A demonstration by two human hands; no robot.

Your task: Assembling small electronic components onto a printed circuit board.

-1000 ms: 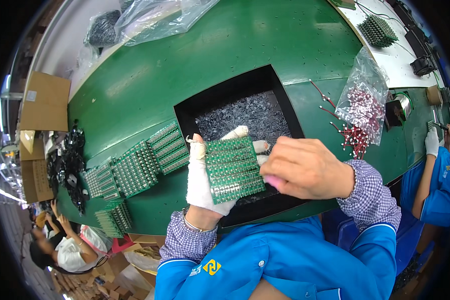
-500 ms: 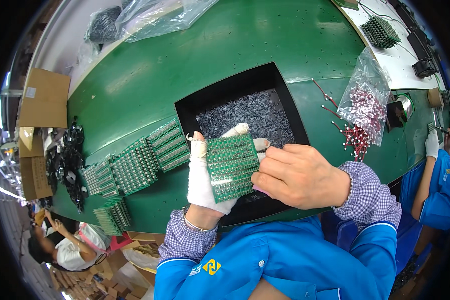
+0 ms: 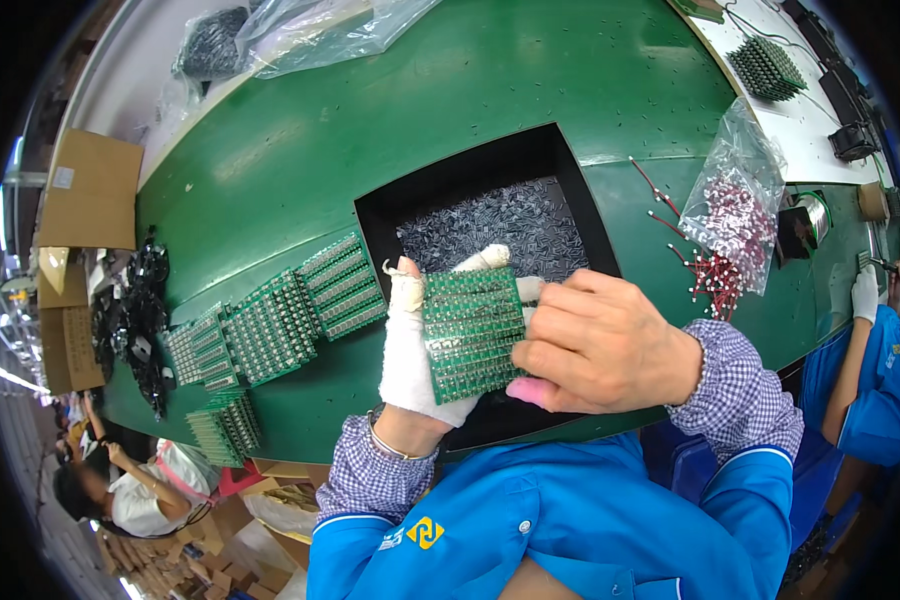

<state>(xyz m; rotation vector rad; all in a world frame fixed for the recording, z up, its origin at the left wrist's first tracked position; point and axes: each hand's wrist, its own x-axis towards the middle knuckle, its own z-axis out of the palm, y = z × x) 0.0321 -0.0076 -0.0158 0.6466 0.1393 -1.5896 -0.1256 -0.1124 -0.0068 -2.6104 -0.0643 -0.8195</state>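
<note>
My left hand point(image 3: 410, 350), in a white glove with some fingertips bare, grips a green circuit board panel point(image 3: 473, 335) covered with rows of small parts. My bare right hand point(image 3: 605, 345) is at the panel's right edge, its fingers curled together; one finger bears a pink cover. Whatever those fingers pinch is hidden. Beneath both hands stands a black box point(image 3: 596, 225) holding a heap of small dark parts point(image 3: 500, 220). To the left, stacked green circuit board panels point(image 3: 270, 325) lean in a row, with a smaller stack point(image 3: 224, 428) nearer me.
A clear bag point(image 3: 735, 200) of red wires with white connectors lies right of the box. Black bundles point(image 3: 130, 320) and cardboard boxes point(image 3: 90, 190) stand at the left. Loose dark parts dot the green table point(image 3: 530, 70). A co-worker's gloved hand point(image 3: 865, 293) is at far right.
The panel and my left hand have shifted slightly right, and the panel's tilt has changed a little. My right hand has moved slightly up and right; its pink-covered finger shows more.
</note>
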